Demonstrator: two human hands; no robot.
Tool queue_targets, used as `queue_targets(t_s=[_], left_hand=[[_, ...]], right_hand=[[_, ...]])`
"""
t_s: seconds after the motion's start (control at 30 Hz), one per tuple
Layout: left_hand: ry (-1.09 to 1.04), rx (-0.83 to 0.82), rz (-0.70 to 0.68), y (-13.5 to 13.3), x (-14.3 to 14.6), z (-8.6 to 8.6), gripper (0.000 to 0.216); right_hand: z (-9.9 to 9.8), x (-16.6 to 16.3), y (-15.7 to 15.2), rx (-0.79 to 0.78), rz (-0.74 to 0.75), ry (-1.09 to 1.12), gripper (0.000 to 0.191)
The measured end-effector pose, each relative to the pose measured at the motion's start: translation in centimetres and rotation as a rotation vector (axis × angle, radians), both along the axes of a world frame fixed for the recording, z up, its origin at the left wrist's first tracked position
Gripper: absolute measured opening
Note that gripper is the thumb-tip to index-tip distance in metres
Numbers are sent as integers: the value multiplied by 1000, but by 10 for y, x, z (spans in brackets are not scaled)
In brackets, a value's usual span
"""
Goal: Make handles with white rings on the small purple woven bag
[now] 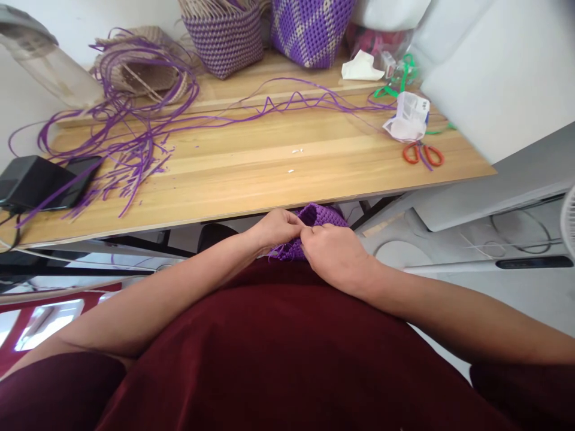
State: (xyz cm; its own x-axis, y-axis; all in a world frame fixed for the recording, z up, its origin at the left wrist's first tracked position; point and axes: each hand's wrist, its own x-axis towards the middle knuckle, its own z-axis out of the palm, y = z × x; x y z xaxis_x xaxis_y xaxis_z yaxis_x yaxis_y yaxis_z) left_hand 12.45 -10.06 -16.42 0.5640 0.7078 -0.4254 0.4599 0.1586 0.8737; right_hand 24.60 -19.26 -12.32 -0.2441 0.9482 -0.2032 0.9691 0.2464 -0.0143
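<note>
A purple woven basket (330, 216) rests at my lap, just below the table's front edge, its opening partly visible. My left hand (279, 229) is closed, thumb and fingers pinched together at the basket's near rim. Right beside it, my right hand (335, 254) is curled over the same rim, its fingertips meeting those of the left. Loose purple strip ends (281, 251) stick out under the hands. What exactly lies between the fingertips is too small to make out, and the lower part of the basket is hidden by my hands and shirt.
On the wooden table (233, 173) lie coiled purple strips (148, 114), cut scraps (130, 179), a black adapter (31, 182) and orange-handled scissors (423, 154). Behind stand a striped basket (224, 39) and a purple checked basket (309, 30). A white box (503, 78) borders the right side.
</note>
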Motion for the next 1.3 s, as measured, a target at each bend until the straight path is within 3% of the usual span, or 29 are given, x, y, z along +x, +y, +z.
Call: queue_targets(t_s=[0.1,0.2,0.3,0.4,0.53,0.63,0.73,1.1,1.2,1.3], left_hand=[[14,88,-27,3,-3,-1,6],[51,208,-119,4,-6,2,11],[86,410,-214,3,-8,8,10],[101,680,-328,0,-10,11,12],[68,1145,-518,-2,-11,8,17],[76,1480,-530,-2,-7,6,23],[24,1702,-523,-1,-1,3,18],[-128,1879,-591,17,7,-17,9],[-148,1898,-585,20,10,-18,8],[-201,1903,-622,20,12,-17,7]], right_hand=[[-5,11,2,7,3,123,23],[-6,29,9,137,27,285,24],[-9,44,21,217,190,367,17],[-15,54,30,203,289,371,22],[-15,68,38,108,234,415,18],[-3,84,43,-15,299,457,19],[5,96,48,-121,360,507,18],[-23,100,56,-238,194,701,36],[-24,101,52,-170,93,787,33],[-23,100,51,-129,97,791,41]])
